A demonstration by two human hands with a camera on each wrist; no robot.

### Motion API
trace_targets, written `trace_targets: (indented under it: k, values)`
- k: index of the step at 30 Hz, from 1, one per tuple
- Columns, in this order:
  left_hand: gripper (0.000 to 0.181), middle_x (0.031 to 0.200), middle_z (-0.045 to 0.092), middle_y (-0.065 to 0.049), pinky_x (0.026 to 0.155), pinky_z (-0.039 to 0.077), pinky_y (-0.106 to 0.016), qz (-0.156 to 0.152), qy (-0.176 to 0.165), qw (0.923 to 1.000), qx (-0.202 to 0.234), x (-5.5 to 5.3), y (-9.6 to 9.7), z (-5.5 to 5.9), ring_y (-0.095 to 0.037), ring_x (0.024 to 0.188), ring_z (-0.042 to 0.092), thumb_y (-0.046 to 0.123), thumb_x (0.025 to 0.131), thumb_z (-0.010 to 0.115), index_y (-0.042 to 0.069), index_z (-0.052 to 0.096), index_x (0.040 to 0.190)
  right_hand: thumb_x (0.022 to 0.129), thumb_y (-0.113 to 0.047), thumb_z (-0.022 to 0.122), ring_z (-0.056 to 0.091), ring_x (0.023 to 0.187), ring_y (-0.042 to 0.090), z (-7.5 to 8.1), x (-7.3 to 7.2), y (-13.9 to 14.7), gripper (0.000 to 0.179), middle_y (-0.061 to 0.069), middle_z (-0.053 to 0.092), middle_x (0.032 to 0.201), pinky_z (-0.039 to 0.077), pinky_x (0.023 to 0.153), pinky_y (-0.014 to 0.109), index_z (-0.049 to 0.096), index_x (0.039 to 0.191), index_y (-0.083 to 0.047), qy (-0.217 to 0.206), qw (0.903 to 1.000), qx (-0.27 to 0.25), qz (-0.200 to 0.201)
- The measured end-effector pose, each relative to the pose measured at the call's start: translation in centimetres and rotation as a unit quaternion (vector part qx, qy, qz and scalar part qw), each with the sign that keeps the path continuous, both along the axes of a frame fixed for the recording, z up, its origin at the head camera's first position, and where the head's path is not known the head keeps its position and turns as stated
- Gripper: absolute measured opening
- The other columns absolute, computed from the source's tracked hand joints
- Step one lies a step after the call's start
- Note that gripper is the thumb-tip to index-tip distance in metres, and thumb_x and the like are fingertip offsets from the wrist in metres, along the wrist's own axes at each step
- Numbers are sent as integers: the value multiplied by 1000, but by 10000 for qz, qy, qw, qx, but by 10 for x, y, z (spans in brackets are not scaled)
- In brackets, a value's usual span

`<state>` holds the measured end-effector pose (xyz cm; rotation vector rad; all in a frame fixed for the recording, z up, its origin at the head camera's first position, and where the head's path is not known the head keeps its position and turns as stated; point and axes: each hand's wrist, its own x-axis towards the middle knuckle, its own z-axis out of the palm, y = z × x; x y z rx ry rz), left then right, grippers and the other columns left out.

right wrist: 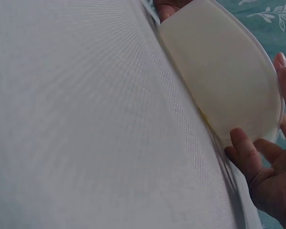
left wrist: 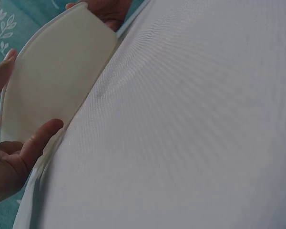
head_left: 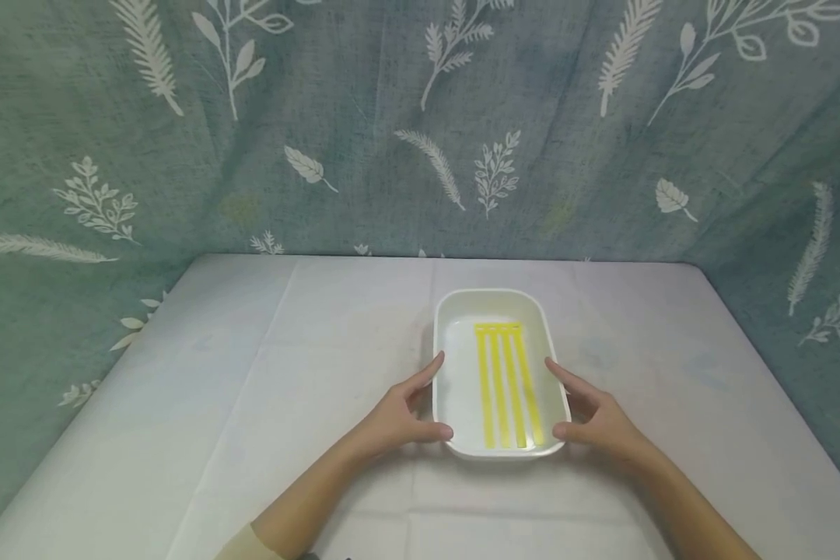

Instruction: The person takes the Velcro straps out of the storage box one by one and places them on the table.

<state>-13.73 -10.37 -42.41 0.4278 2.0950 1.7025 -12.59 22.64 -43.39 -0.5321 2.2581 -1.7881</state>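
Note:
A white rectangular tray (head_left: 455, 389) with rounded corners is in the middle of the head view. Inside it lie several long yellow strips (head_left: 499, 389), side by side and joined by a crosspiece at their far end. My left hand (head_left: 399, 420) holds the tray's left side, thumb on the near corner and forefinger farther up the rim. On the opposite side my right hand (head_left: 605, 424) grips it the same way. Both wrist views show the tray (left wrist: 57, 67) as a pale, plain surface between the hands; the other fingers are partly hidden by it.
A white cloth (head_left: 322, 373) with fold creases covers the table. Behind and at both sides hangs a blue-green curtain (head_left: 364, 202) with white leaf prints. The table's far edge runs along the curtain's foot.

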Motion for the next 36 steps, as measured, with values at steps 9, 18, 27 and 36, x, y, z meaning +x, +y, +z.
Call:
trace_targets:
  k: [9,18,27,36]
  values:
    - [98,154,19,15,114,22,-34,97,-101,9999,-76,4,-15,-1,-19,143,22,22,71,84,37,26,148,78,-12,77,48,125,27,-8,4,-17,85,15,32,151,41,95,17,31,149,-14,166,9993,-311,-158]
    - [100,156,20,10,113,24,-34,-25,136,9996,-242,3,-26,2,-20,141,29,22,70,85,31,25,150,82,-13,74,52,121,10,-16,10,-29,81,4,40,146,55,81,34,27,148,-5,315,9899,-1365,232]
    - [99,155,25,4,108,34,-39,-186,135,9988,-434,-2,-32,9,-23,135,39,24,68,86,32,29,149,83,-13,73,60,112,18,-20,12,-28,81,8,41,143,57,75,40,25,148,-3,486,9879,-1408,429]
    - [92,151,35,2,91,51,-35,139,-378,9984,-402,-11,-35,24,-25,127,49,21,69,85,23,37,146,83,-14,72,56,117,15,-23,12,-28,79,7,40,144,57,72,41,26,146,-1,680,9848,-1540,428]
